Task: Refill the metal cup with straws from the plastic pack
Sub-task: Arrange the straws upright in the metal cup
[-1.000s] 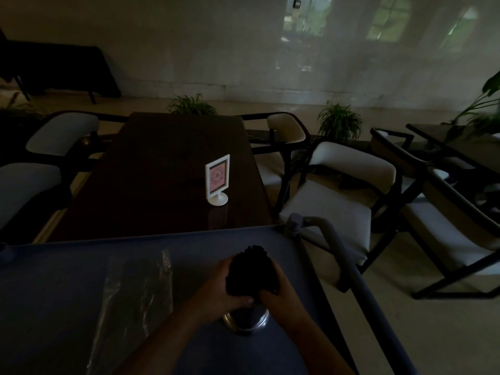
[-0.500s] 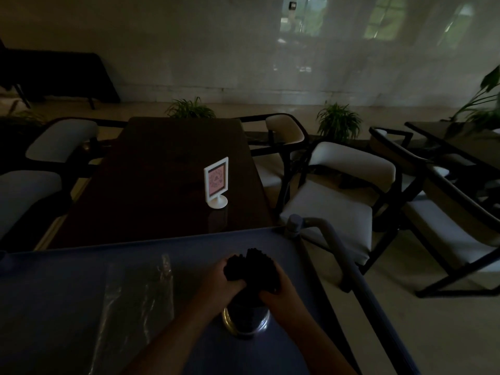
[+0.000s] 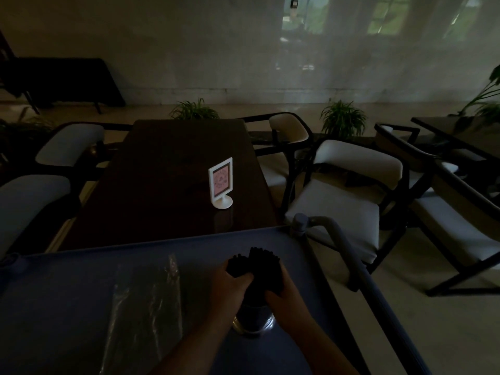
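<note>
A bundle of black straws (image 3: pixel 259 265) stands in the shiny metal cup (image 3: pixel 253 322) on the blue cart top (image 3: pixel 67 288). My left hand (image 3: pixel 230 286) grips the bundle from the left and my right hand (image 3: pixel 284 292) grips it from the right, just above the cup's rim. The straw tops lean away from me and split into two clumps. The clear plastic pack (image 3: pixel 147 307) lies flat on the cart to the left of my hands; the dim light hides what is in it.
The cart's grey handle bar (image 3: pixel 341 247) runs along its right edge. Beyond the cart is a dark wooden table (image 3: pixel 162 185) with a white sign holder (image 3: pixel 221 182). Cushioned chairs (image 3: pixel 343 201) stand on both sides, with potted plants by the far wall.
The straw bundle has sunk a little deeper into the cup and its top has spread into two clumps. Both hands stay wrapped around it.
</note>
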Action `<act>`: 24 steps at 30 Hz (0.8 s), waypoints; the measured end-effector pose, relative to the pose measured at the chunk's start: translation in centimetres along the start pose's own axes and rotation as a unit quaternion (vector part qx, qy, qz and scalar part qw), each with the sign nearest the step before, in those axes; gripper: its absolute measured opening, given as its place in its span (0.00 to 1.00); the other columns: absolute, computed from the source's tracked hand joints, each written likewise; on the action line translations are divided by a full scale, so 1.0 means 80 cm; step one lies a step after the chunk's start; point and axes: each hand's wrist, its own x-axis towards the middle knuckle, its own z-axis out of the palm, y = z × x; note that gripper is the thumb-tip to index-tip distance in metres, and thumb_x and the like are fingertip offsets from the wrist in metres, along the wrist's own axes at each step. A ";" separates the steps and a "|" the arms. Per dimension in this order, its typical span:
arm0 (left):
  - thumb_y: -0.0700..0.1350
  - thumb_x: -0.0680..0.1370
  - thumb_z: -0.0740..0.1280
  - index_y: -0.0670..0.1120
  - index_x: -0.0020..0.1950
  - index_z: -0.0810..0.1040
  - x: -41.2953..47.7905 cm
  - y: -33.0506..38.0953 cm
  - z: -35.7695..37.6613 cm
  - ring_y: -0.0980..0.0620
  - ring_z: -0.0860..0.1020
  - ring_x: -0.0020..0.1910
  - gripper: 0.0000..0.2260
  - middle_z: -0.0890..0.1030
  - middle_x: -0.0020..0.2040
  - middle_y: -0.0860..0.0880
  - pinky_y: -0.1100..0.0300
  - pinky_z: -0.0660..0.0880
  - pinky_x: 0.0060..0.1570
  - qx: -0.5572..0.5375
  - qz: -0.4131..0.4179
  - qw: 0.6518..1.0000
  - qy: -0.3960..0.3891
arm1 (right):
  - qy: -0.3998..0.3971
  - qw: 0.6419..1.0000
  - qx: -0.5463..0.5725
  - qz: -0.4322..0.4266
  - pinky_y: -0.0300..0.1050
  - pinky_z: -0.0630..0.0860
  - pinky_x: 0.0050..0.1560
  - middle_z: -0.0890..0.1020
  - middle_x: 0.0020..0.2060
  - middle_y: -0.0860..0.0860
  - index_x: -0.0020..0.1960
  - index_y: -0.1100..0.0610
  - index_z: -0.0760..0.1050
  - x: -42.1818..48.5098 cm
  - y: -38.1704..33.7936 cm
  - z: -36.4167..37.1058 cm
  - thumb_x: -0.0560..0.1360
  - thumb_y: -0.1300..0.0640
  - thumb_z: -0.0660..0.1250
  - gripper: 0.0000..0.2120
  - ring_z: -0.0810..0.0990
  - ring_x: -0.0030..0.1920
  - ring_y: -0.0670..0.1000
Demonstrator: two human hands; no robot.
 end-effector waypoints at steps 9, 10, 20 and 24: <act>0.35 0.70 0.74 0.49 0.46 0.81 0.000 -0.001 -0.007 0.61 0.84 0.42 0.10 0.85 0.43 0.53 0.68 0.79 0.41 -0.003 0.009 1.000 -0.030 | 0.000 1.000 -0.010 -0.026 0.26 0.70 0.57 0.75 0.60 0.48 0.62 0.51 0.69 -0.004 -0.007 0.000 0.68 0.85 0.57 0.35 0.75 0.59 0.30; 0.36 0.70 0.74 0.51 0.44 0.80 0.000 0.000 -0.006 0.65 0.83 0.39 0.11 0.85 0.41 0.55 0.72 0.77 0.37 -0.002 0.011 0.999 -0.031 | 0.000 0.999 -0.012 -0.031 0.25 0.70 0.57 0.75 0.60 0.47 0.61 0.51 0.69 -0.005 -0.007 0.000 0.69 0.85 0.57 0.34 0.75 0.59 0.30; 0.42 0.74 0.71 0.54 0.50 0.84 -0.015 0.046 -0.006 0.59 0.84 0.46 0.08 0.86 0.46 0.55 0.58 0.79 0.46 -0.065 0.059 0.996 -0.016 | -0.008 1.000 -0.021 0.015 0.32 0.75 0.55 0.78 0.59 0.51 0.61 0.51 0.68 -0.013 -0.010 -0.011 0.70 0.78 0.67 0.29 0.79 0.56 0.36; 0.45 0.74 0.70 0.55 0.46 0.84 -0.022 0.084 -0.015 0.63 0.82 0.41 0.06 0.86 0.45 0.55 0.69 0.75 0.35 -0.061 0.108 0.992 -0.021 | -0.028 0.999 -0.040 0.009 0.32 0.74 0.57 0.77 0.61 0.49 0.64 0.48 0.67 -0.015 -0.025 -0.017 0.68 0.66 0.73 0.30 0.77 0.59 0.36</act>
